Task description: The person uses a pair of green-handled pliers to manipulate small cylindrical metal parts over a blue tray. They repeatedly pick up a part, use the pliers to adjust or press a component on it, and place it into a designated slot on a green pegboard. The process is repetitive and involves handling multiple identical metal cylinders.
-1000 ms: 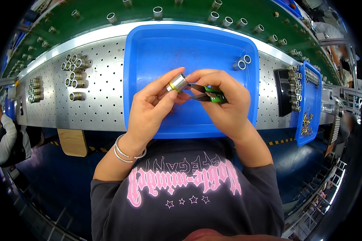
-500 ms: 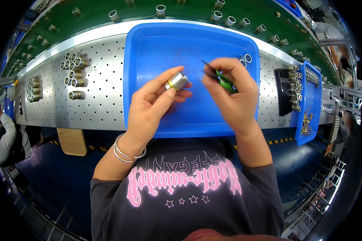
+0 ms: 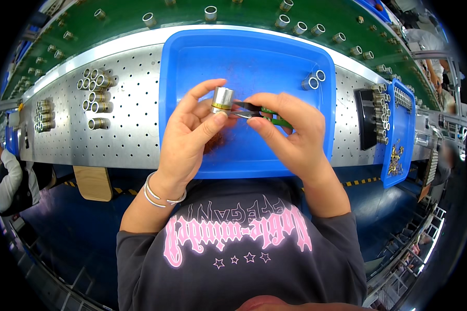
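Observation:
My left hand [image 3: 187, 124] pinches a short silver metal cylinder [image 3: 223, 97] with a brass-coloured ring round its lower end. It is held nearly upright above the blue tray [image 3: 170, 78]. In my right hand [image 3: 296, 124] is a small green-and-black two-armed hand tool [image 3: 267, 116] that looks like snips. Its narrow tips point left and reach the lower, ringed end of the cylinder. Whether they touch it, I cannot tell. Fine reddish strands [image 3: 215, 142] lie in the tray below my left hand. Two silver rings or cylinders [image 3: 310, 83] stand in the tray's far right corner.
Several similar cylinders stand on the perforated metal table [image 3: 132, 103] at left. A green conveyor [image 3: 176, 14] carries more along the back. At right are a black box [image 3: 367, 120], more cylinders and another blue tray [image 3: 390, 173] with brass-coloured pieces. A wooden stool top [image 3: 92, 183] is lower left.
My right hand has brought the tool left and down to the cylinder. My left hand has turned the cylinder from tilted to nearly upright. Parts on the conveyor have shifted slightly right.

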### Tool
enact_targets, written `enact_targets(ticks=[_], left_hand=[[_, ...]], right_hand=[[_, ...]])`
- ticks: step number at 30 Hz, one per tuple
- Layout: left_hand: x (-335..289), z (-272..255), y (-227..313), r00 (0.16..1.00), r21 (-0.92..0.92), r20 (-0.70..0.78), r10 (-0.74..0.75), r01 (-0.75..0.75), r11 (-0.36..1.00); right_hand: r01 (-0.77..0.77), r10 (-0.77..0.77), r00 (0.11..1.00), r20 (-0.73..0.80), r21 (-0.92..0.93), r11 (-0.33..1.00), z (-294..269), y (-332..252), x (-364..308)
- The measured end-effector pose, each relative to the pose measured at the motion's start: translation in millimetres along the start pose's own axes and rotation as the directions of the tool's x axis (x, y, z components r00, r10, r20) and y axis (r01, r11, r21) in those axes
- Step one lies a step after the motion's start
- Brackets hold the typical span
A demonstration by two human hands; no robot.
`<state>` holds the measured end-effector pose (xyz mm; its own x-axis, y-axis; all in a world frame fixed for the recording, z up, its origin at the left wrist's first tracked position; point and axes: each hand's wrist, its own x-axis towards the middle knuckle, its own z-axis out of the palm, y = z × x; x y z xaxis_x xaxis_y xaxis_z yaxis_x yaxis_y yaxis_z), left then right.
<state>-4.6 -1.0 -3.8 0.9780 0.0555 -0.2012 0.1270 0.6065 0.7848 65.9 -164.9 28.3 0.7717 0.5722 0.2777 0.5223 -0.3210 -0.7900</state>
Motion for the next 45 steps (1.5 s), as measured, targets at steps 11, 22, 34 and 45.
enact_targets(ticks=[11, 22, 34, 45], left_hand=[[-1, 0, -1, 0.990, 0.162, -0.001, 0.141, -0.139, 0.977], [1, -1, -3, 0.991, 0.178, 0.001, 0.135, -0.133, 0.975], [20, -17, 16, 0.994, 0.344, -0.011, 0.104, -0.094, 0.934], [167, -70, 65, 0.806, 0.897, 0.392, 0.444, -0.226, -0.381]], right_hand=[[0.002, -0.004, 1.000, -0.022, -0.066, 0.998, 7, 9, -3], [0.009, -0.009, 1.000, -0.013, -0.067, 0.998, 6, 11, -3], [-0.105, 0.105, 0.993, 0.044, -0.018, 0.994, -10, 15, 6], [-0.187, 0.136, 0.968, -0.210, -0.247, 0.951, -54, 96, 91]])
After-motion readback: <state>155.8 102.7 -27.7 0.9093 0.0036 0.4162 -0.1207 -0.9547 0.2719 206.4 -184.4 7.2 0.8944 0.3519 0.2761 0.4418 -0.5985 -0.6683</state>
